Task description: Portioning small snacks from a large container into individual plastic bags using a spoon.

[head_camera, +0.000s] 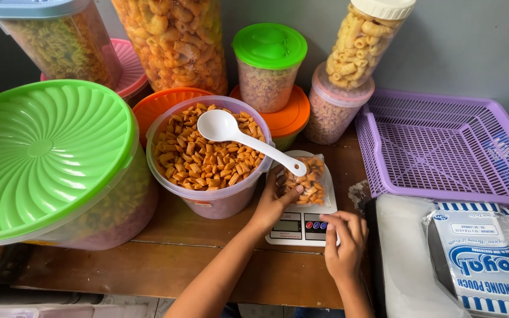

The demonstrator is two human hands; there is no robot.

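on the wooden table (166,265), just in front of the open tub (210,156) of orange snack pieces, a small white kitchen scale (301,221) carries a clear bag (306,179) partly filled with the same pieces. left hand (275,200) reaches to the bag's near edge, fingers closed lightly on the plastic, thumb at its side. right hand (344,238) rests at the scale's front right corner, fingers curled together and touching the edge beside the buttons, holding nothing. a white spoon (243,138) lies across the tub, bowl over the snacks and handle sticking out above the bag. a big green lid (42,153) covers the container to the left, jars of pasta-shaped snacks stand behind, and a purple tray (443,147) sits to the right above a stack of pouches (481,259).
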